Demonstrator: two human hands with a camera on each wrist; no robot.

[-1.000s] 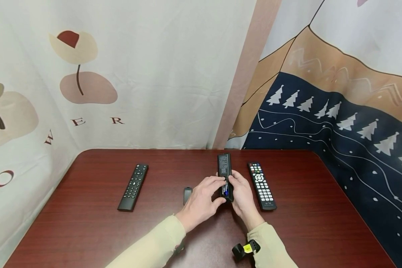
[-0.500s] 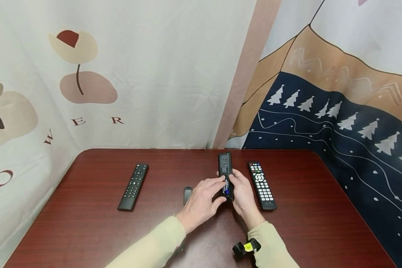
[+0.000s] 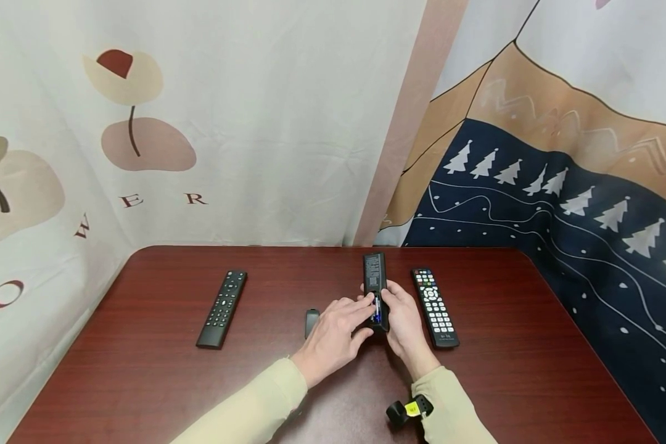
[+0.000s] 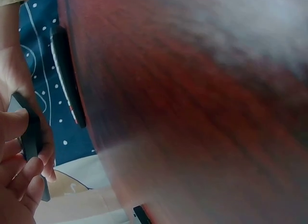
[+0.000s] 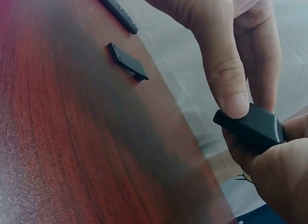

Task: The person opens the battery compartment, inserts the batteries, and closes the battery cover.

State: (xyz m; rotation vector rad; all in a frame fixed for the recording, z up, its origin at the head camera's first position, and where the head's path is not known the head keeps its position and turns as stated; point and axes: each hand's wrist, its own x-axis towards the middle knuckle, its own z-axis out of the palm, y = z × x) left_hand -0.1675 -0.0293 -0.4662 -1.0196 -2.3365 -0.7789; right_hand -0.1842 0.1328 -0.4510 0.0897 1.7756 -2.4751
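A black remote control (image 3: 374,270) is held back side up over the table, its battery compartment uncovered. Blue and silver batteries (image 3: 377,311) show inside, partly hidden by fingers. My right hand (image 3: 404,324) grips the remote from the right, thumb along its edge. From the left, my left hand (image 3: 333,333) has fingertips at the compartment. In the right wrist view, the left thumb (image 5: 234,103) presses the end of the remote (image 5: 255,127). A small dark battery cover (image 3: 311,322) lies on the table beyond my left hand, partly hidden by it.
One black remote (image 3: 222,309) lies buttons up at the left of the reddish-brown table (image 3: 144,370). Another, with white buttons (image 3: 435,308), lies close to the right hand. Printed curtains (image 3: 266,123) hang behind the table's far edge.
The held remote has shifted very slightly to the right. My left fingertips have moved a little at the battery compartment. Both hands keep their places on the remote.
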